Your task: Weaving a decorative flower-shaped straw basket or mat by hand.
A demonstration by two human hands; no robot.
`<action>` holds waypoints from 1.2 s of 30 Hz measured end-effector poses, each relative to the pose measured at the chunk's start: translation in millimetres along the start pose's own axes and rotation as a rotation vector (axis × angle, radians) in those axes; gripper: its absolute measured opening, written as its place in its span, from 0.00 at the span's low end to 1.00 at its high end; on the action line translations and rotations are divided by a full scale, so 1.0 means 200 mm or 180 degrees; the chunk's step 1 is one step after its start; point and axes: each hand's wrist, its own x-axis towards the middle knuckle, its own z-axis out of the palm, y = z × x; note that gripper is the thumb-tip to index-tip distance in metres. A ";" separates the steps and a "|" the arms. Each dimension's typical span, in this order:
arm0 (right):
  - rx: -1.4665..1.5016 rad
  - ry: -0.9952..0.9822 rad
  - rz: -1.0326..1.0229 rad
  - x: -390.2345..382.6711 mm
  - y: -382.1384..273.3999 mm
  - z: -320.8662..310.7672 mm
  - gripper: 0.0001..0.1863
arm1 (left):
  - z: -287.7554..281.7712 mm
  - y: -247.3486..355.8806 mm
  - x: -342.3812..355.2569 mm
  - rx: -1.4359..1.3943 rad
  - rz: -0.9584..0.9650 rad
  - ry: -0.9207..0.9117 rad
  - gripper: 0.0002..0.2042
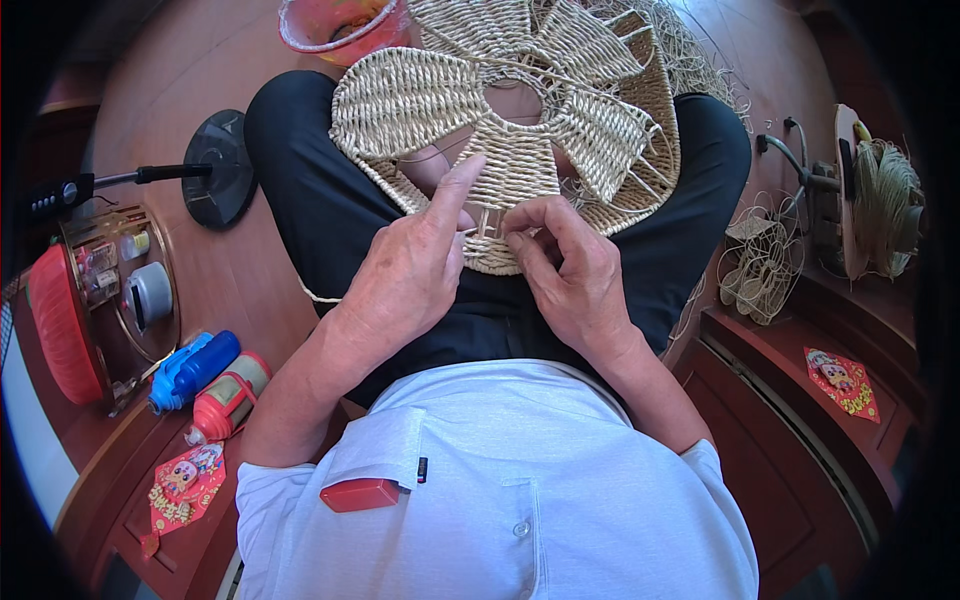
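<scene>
I see one weave [515, 170], one bucket [385, 42] and two red papers [185, 490]. The weave lies ahead of and between my hands: left hand [425, 250] half-curled, forefinger stretched over it; right hand [575, 265] nearly pinched, holding what I can't tell.

red diamond-shaped decoration [188, 486] at lower left bearing gold lettering [170, 510], similar red decoration [842, 384] at right with gold characters [856, 402], dark tag [422, 470] on shirt pocket [376, 446], too small to read
</scene>
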 end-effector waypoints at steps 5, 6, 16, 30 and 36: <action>-0.0117 -0.0063 -0.0015 0.01 0.01 0.01 0.09 | 0.02 0.01 0.03 -0.0241 -0.0088 0.0157 0.37; -0.0108 -0.0052 -0.0035 0.02 0.01 0.01 0.09 | 0.02 0.01 0.03 -0.0289 -0.0082 0.0175 0.36; -0.0408 0.0079 -0.0158 0.06 0.01 0.06 0.09 | 0.09 0.01 0.05 -0.0244 -0.0013 0.0723 0.37; -0.0995 0.0246 0.0207 0.11 -0.02 0.11 0.07 | 0.20 0.03 0.02 -0.0508 -0.0539 0.1210 0.33; -0.0836 0.0208 0.0241 0.11 -0.01 0.10 0.07 | 0.27 0.01 0.01 -0.1422 -0.0590 0.1411 0.25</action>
